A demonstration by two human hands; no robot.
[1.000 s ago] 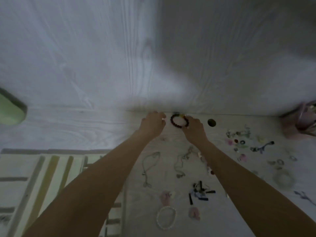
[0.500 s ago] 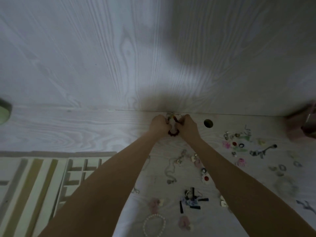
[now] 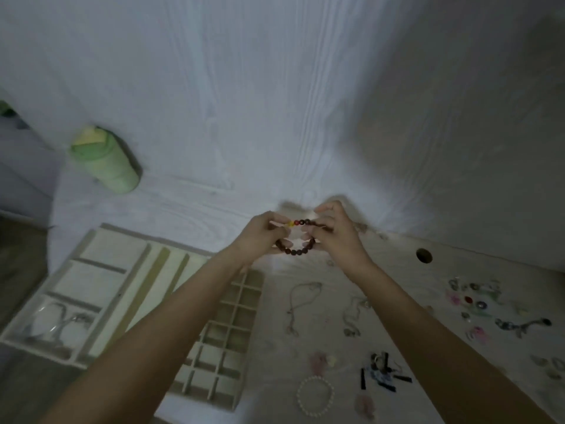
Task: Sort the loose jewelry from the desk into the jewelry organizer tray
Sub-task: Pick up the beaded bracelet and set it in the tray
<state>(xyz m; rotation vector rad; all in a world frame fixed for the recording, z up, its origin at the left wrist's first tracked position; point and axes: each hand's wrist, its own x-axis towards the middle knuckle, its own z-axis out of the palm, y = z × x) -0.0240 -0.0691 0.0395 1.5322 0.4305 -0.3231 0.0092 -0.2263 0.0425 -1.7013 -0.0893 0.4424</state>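
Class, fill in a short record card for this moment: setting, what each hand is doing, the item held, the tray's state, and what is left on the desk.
setting: pale wood-grain desk, dim light
left hand: grip on the left side of the beaded bracelet
right hand: grip on its right side
item held: dark beads with a red and a yellow bead, held above the desk
organizer tray: left of the hands; something lies in its near-left compartment
left on desk: pearl bracelet, chain necklaces, small pieces at right
other: green bottle

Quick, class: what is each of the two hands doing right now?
Left hand: closed on one side of the dark beaded bracelet, held above the desk.
Right hand: closed on the bracelet's other side.
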